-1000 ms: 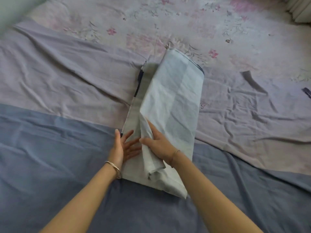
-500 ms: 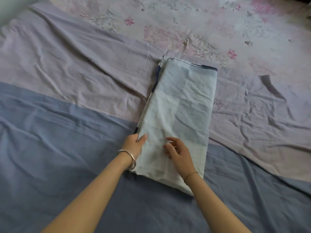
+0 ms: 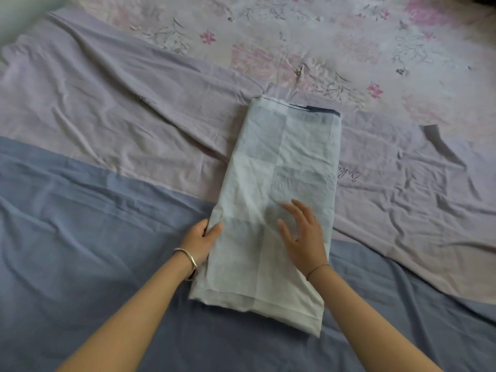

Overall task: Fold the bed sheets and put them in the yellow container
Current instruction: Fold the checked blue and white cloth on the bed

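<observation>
Bed point(image 3: 80, 237) bearing folded sheet point(image 3: 281, 170): left hand point(image 3: 200, 237) pinches its edge, right hand point(image 3: 303, 234) spread flat, smoothing. Next, likely another fold.

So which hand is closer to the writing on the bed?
Right. The right hand rests on the sheet, below-left of the writing; the left hand grips the sheet's opposite edge, farther away.
</observation>
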Tool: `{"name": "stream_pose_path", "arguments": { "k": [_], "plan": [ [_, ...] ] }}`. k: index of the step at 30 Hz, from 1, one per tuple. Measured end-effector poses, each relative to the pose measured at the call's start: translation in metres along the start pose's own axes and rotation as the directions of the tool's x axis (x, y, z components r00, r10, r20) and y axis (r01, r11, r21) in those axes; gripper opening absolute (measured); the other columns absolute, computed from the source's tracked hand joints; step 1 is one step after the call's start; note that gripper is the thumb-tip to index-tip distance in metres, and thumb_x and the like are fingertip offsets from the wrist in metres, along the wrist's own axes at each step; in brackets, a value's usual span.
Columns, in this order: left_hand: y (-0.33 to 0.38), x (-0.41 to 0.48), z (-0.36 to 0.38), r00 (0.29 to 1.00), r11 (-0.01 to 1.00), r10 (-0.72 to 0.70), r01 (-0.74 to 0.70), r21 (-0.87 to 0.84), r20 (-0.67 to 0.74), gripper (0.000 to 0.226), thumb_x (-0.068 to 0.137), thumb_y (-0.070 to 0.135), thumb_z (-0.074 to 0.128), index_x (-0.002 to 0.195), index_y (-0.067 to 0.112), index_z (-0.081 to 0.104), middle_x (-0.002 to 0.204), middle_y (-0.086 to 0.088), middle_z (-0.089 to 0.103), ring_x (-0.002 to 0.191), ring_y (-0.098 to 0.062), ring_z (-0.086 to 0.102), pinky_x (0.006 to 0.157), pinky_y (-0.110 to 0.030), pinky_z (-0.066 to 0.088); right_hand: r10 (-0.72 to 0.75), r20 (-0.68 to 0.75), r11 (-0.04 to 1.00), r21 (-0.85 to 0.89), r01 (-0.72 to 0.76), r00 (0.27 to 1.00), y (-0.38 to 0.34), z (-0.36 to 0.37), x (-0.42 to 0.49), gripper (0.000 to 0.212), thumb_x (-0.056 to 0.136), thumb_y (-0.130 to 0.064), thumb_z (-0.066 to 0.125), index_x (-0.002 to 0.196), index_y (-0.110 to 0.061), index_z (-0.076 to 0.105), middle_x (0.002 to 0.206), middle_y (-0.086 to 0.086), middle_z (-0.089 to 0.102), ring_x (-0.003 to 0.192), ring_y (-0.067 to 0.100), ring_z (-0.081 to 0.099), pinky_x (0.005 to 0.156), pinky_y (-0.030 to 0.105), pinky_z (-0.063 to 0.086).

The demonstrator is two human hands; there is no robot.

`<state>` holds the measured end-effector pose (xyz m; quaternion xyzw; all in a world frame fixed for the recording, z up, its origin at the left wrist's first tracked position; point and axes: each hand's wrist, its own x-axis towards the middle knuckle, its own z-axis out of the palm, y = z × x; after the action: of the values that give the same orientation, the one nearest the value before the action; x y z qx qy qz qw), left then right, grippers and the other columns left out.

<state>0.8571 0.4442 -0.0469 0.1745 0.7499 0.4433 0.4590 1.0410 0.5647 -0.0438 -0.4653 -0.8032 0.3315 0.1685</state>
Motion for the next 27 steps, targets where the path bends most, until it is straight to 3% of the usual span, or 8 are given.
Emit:
{"name": "stream_pose_path", "arguments": {
  "k": [6,9,12,14,18,20,22,27],
  "plan": [
    [0.049,0.068,0.020,0.997,0.996,0.076,-0.077,-0.039,-0.023,0.020,0.092,0.027,0.057,0.106,0.013,0.059,0.091,0.000,0.066,0.087,-0.019,0.063,0.079,-0.032,0.052,0.017,0.033,0.987,-0.162,-0.012,0.999,0.026,-0.018,0.059,0.048,0.096,-0.038,0.048,0.142,-0.027,0.038,0.154,-0.003,0.026,0.144,0.019,0.015,0.118,0.031,0.007],
    [0.075,0.098,0.029,0.995,0.995,0.097,-0.098,-0.037,-0.032,0.026,0.092,0.027,0.057,0.113,0.011,0.058,0.091,0.002,0.064,0.082,-0.014,0.061,0.074,-0.027,0.051,-0.014,0.050,0.981,-0.193,0.023,0.999,0.036,-0.022,0.087,0.051,0.094,-0.044,0.041,0.143,-0.028,0.037,0.154,-0.004,0.027,0.145,0.016,0.014,0.116,0.026,0.000],
    [0.097,0.128,0.037,0.992,0.991,0.119,-0.117,0.060,-0.045,0.033,0.092,0.030,0.057,0.118,0.011,0.057,0.106,-0.002,0.065,0.095,-0.019,0.061,0.085,-0.032,0.049,-0.040,0.020,0.971,-0.235,0.043,0.999,0.041,-0.025,0.117,0.051,0.094,-0.044,0.040,0.143,-0.029,0.037,0.154,-0.003,0.027,0.145,0.017,0.013,0.117,0.029,-0.001],
    [0.110,0.140,0.043,0.984,0.983,0.166,-0.160,0.091,-0.059,0.032,0.095,0.026,0.053,0.122,0.010,0.054,0.111,-0.001,0.061,0.100,-0.018,0.058,0.084,-0.025,0.043,-0.040,0.019,0.960,-0.278,0.044,0.999,0.042,-0.025,0.133,0.049,0.096,-0.042,0.042,0.144,-0.032,0.034,0.156,-0.003,0.021,0.146,0.018,0.007,0.117,0.033,-0.004],
    [0.142,0.155,0.068,0.912,0.905,0.409,-0.402,0.136,-0.030,0.028,0.098,0.012,0.045,0.122,0.002,0.055,0.110,-0.004,0.060,0.101,-0.017,0.057,0.076,-0.012,0.043,0.023,-0.063,0.945,-0.324,-0.042,0.998,0.049,-0.023,0.154,0.050,0.098,-0.040,0.036,0.146,-0.035,0.027,0.159,-0.005,0.006,0.147,0.016,-0.003,0.116,0.037,-0.009],
    [0.144,0.164,0.074,0.888,0.879,0.460,-0.456,0.139,0.004,0.028,0.097,0.009,0.044,0.121,0.001,0.056,0.111,-0.007,0.062,0.101,-0.019,0.057,0.083,-0.018,0.045,0.080,-0.129,0.946,-0.304,-0.116,0.988,0.051,-0.021,0.156,0.048,0.099,-0.037,0.035,0.147,-0.033,0.028,0.159,-0.004,0.007,0.147,0.015,-0.003,0.116,0.038,-0.007],
    [0.135,0.179,0.072,0.928,0.914,0.372,-0.365,0.176,-0.007,0.030,0.098,0.011,0.044,0.125,0.003,0.054,0.119,-0.012,0.061,0.110,-0.025,0.057,0.090,-0.026,0.042,0.133,-0.159,0.947,-0.271,-0.173,0.978,0.057,-0.015,0.157,0.046,0.100,-0.036,0.032,0.146,-0.033,0.028,0.159,-0.004,0.010,0.147,0.014,-0.002,0.117,0.039,-0.007],
    [0.115,0.195,0.068,0.974,0.950,0.219,-0.199,0.242,-0.059,0.031,0.097,0.015,0.047,0.125,0.006,0.055,0.116,-0.010,0.062,0.109,-0.027,0.057,0.081,-0.022,0.038,0.107,-0.152,0.943,-0.296,-0.148,0.983,0.060,-0.008,0.162,0.046,0.101,-0.038,0.027,0.147,-0.034,0.027,0.159,-0.004,0.010,0.147,0.015,-0.003,0.116,0.039,-0.011]
  ]
}}
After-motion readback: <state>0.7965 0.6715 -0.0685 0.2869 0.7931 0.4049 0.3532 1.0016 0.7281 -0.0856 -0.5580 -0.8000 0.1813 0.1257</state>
